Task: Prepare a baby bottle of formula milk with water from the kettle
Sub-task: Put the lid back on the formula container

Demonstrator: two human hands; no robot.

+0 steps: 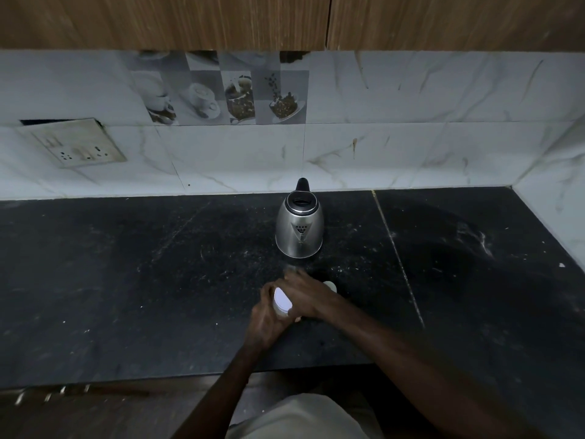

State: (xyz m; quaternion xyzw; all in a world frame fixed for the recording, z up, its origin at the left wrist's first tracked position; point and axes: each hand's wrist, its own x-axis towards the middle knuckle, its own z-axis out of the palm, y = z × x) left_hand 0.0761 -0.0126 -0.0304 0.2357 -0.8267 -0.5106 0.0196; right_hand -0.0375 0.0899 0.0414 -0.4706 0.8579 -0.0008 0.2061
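Observation:
A steel kettle (299, 230) with a black lid and handle stands upright at the back middle of the black counter (126, 264), its spout facing me. In front of it my left hand (267, 321) grips a small white container (282, 301), tilted, from below. My right hand (305, 296) lies over its top, fingers curled round it. A second small pale object (330, 285) peeks out just behind my right hand; what it is I cannot tell.
A marble-tiled wall runs behind the counter, with a switch and socket plate (79, 144) at the left. Wooden cabinets (221, 20) hang overhead. The wall turns a corner at the far right (550, 198). The counter's front edge (158, 380) lies near me.

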